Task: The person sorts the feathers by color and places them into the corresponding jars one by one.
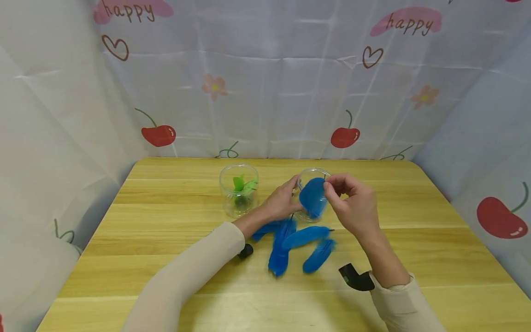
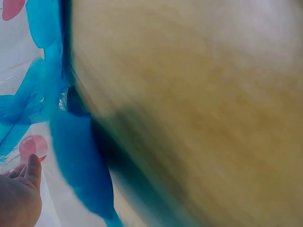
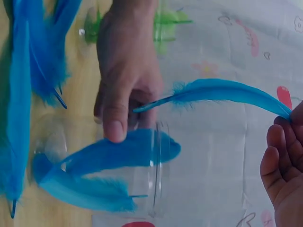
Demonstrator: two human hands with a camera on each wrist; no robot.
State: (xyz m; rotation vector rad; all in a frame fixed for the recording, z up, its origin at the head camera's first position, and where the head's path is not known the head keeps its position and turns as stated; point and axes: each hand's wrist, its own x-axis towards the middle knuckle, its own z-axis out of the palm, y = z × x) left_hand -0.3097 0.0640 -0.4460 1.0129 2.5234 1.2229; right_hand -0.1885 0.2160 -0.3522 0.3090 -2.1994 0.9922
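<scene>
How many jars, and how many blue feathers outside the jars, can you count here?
Clear jars: 2
Blue feathers on the table: 4
Blue feather pinched by the right hand: 1
Total: 7

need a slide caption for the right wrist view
Left hand steadies a clear jar holding blue feathers while the right hand pinches another blue feather above its mouth.

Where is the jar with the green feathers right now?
In the head view, the jar with green feathers stands on the table, left of the left hand and the blue-feather jar.
</scene>
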